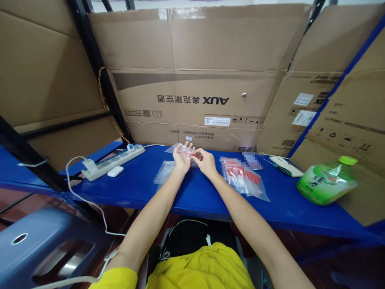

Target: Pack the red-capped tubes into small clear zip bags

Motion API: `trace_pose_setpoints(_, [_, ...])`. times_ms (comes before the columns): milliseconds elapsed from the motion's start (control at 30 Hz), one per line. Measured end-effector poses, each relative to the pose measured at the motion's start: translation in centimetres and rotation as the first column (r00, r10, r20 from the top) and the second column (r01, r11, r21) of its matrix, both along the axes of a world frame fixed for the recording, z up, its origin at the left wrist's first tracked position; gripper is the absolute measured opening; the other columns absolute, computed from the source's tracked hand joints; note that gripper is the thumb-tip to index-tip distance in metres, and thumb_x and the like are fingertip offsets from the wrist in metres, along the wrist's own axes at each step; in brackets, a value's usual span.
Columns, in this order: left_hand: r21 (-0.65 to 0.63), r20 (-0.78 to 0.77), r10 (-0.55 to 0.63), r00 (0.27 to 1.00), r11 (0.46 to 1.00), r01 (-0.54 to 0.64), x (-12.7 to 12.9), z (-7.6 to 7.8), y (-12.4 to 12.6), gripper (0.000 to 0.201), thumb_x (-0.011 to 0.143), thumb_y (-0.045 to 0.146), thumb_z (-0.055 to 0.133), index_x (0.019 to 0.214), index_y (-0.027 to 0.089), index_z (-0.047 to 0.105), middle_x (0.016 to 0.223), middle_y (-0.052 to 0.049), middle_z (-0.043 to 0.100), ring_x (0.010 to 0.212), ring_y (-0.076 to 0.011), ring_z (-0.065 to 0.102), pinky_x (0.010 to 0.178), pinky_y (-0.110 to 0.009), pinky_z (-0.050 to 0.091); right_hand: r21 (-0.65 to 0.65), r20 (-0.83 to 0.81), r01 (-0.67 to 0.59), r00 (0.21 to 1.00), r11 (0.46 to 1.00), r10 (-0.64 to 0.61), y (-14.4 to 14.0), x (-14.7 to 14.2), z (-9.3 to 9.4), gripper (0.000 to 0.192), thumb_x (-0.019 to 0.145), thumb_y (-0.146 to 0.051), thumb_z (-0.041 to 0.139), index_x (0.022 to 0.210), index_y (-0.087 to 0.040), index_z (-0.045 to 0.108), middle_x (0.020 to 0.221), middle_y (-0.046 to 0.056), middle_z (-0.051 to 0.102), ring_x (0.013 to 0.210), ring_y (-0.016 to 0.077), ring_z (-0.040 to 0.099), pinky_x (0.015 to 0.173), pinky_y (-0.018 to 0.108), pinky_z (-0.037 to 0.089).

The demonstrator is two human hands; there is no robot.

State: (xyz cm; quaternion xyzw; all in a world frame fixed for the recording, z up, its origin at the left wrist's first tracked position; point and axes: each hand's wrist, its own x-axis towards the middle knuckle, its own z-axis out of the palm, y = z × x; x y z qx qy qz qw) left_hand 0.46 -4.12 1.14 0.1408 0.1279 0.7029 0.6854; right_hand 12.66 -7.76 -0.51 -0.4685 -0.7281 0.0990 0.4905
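Note:
My left hand [182, 159] is palm up above the blue table, its fingers partly curled under a clear zip bag [172, 148] that it holds. My right hand [207, 163] meets it from the right, thumb and forefinger pinched on a small red piece [189, 153] at the bag. The red piece is too small to tell its kind. Left of my hands lie flat clear bags [164, 172]. To the right is a pile of clear bags with red pieces inside [243, 176].
A white power strip [114, 160] and a white earbud case [115, 171] lie at left. At right are a green-handled screwdriver [282, 169], a white flat object [285, 165] and a green bottle [326, 182] on its side. Cardboard panels [192, 48] wall the back; a stool [51, 241] stands lower left.

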Motion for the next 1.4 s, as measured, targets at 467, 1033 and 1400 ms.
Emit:
trace_pose_setpoints(467, [-0.064, -0.079, -0.092, 0.993, 0.994, 0.087, 0.9, -0.2, -0.4, 0.010, 0.088, 0.017, 0.053, 0.098, 0.020, 0.056, 0.116, -0.011, 0.071, 0.107, -0.0272, 0.072, 0.093, -0.045, 0.058, -0.023, 0.037, 0.158, 0.987, 0.987, -0.157, -0.2, 0.0, -0.1, 0.017, 0.094, -0.032, 0.058, 0.096, -0.026, 0.074, 0.093, 0.001, 0.076, 0.082, 0.0190, 0.068, 0.079, 0.027, 0.049])
trace_pose_setpoints(1033, [-0.207, -0.110, 0.072, 0.991, 0.974, -0.094, -1.2, -0.2, 1.0, 0.002, 0.089, 0.023, 0.053, 0.089, 0.021, 0.053, 0.114, -0.006, 0.064, 0.117, -0.0216, 0.065, 0.097, -0.039, 0.055, -0.053, 0.321, 0.288, 0.912, 0.956, -0.257, 1.0, 4.8, 0.9, 0.026, 0.097, -0.024, 0.057, 0.118, -0.028, 0.072, 0.116, 0.005, 0.073, 0.107, 0.0222, 0.067, 0.091, 0.032, 0.050])
trace_pose_setpoints(1400, [-0.181, -0.093, 0.052, 0.994, 0.981, -0.068, -1.3, -0.2, 0.9, 0.002, 0.089, 0.022, 0.053, 0.089, 0.021, 0.055, 0.117, -0.007, 0.064, 0.125, -0.0238, 0.062, 0.101, -0.041, 0.055, -0.199, 0.474, 0.312, 0.860, 0.929, -0.188, 2.3, 6.6, -0.9, 0.036, 0.100, -0.034, 0.057, 0.134, -0.028, 0.066, 0.118, 0.008, 0.075, 0.111, 0.0265, 0.065, 0.094, 0.036, 0.050])
